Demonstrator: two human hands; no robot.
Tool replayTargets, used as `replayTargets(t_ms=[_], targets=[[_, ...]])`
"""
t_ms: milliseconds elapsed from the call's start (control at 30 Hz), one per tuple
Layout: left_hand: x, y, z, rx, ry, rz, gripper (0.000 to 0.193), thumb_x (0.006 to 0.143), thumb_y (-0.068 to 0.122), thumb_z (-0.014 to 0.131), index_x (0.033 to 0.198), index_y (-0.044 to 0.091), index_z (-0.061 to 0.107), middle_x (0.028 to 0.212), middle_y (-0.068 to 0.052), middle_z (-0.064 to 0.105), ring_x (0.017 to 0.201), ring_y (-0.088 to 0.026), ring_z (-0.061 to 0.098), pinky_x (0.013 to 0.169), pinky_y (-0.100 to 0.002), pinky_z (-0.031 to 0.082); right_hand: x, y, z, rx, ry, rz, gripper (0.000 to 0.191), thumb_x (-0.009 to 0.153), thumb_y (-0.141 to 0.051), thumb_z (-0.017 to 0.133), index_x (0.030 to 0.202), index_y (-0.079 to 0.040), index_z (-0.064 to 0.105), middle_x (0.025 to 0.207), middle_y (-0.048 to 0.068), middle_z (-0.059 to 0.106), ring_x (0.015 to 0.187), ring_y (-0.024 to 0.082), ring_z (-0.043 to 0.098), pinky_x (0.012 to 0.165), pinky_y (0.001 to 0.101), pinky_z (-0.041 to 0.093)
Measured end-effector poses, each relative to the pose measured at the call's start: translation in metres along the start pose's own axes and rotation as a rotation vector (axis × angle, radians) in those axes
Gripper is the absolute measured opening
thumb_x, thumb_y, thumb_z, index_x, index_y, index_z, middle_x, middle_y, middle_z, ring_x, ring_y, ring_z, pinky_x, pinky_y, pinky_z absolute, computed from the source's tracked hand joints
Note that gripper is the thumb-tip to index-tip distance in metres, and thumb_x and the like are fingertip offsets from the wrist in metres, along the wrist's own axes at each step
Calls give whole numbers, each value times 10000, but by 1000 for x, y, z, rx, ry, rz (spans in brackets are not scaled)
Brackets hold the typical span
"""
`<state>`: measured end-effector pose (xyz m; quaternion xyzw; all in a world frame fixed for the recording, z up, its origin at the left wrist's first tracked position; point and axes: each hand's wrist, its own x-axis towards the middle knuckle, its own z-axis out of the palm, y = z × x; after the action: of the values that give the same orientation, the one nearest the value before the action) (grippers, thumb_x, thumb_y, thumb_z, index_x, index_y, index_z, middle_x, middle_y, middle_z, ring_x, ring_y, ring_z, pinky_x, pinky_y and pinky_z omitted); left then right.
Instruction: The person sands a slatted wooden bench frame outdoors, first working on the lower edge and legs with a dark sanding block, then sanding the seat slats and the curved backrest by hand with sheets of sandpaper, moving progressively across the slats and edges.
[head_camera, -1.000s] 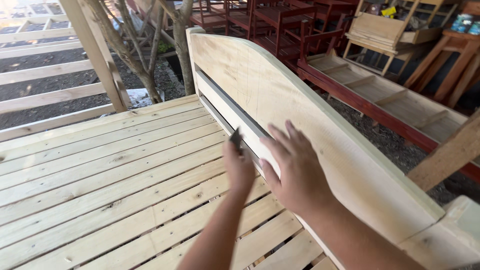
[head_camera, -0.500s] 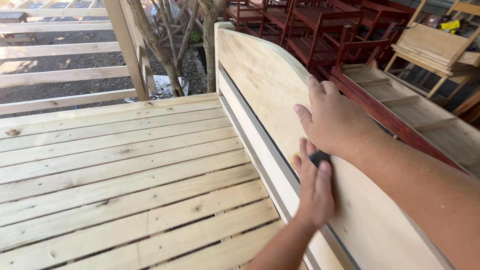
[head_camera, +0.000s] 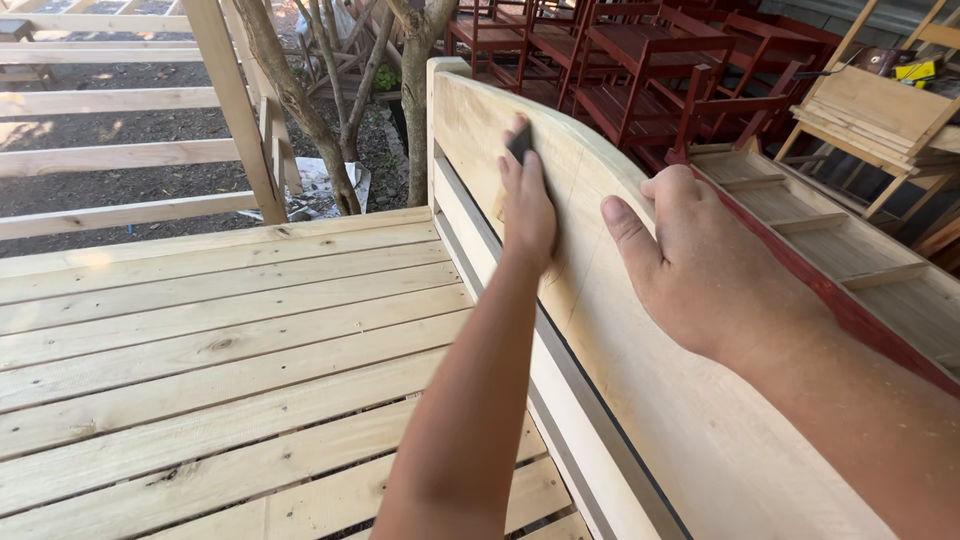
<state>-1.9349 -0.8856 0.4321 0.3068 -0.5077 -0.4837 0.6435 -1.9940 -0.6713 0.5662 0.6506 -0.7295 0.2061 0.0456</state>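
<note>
Sandpaper (head_camera: 520, 143), a small dark piece, sits pinned under your left hand (head_camera: 527, 200) against the face of the curved headboard (head_camera: 640, 340), up near its far end. Your fingers (head_camera: 522, 165) lie flat and together over it, pressing rather than pinching, so they are closed down on the sheet with only its dark top edge showing. Your right hand (head_camera: 700, 265) rests on the headboard's arched top edge, fingers curled over the far side and thumb spread on the near face, holding nothing loose.

The sheet looks thin, light and floppy, likely to buckle or slip unless you keep a flat palm on it. The headboard looks stiff, heavy and bare, its pale wood smooth enough to slide over; the top edge where your right hand sits seems the firm place to steady it.

Below lies the slatted bed platform (head_camera: 200, 340), unpainted. Beyond the headboard, a long red-edged wooden frame (head_camera: 860, 270) is split by crosspieces into open compartments; those you can see hold nothing. Red chairs (head_camera: 640, 70) stand behind it.
</note>
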Motion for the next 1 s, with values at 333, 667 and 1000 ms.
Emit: replayTargets(t_ms=[333, 667, 1000], targets=[[-271, 39, 42, 302, -248, 400, 509, 1131, 248, 312, 1599, 90, 436, 1731, -261, 304, 1649, -476, 133, 1285, -639, 2, 19, 57, 10, 970, -142, 392, 757, 1010, -595, 337, 1319, 34, 623, 1389, 214, 645, 1268, 251, 587, 1095, 412, 413], [-65, 114, -9, 885, -209, 402, 397, 1058, 364, 448, 1390, 227, 617, 1482, 59, 593, 1536, -209, 327, 1242, -617, 92, -61, 71, -2, 394, -354, 348, 473, 851, -226, 775, 1266, -44, 639, 1163, 151, 769, 1030, 241, 733, 918, 383, 557], [-68, 129, 1, 818, -73, 284, 341, 1057, 361, 468, 1295, 228, 673, 1358, 8, 670, 1540, -176, 267, 1215, -631, 1, -54, 72, 4, 508, -292, 199, 452, 799, -144, 760, 1214, -12, 636, 1112, 147, 750, 1001, 238, 717, 882, 385, 551]])
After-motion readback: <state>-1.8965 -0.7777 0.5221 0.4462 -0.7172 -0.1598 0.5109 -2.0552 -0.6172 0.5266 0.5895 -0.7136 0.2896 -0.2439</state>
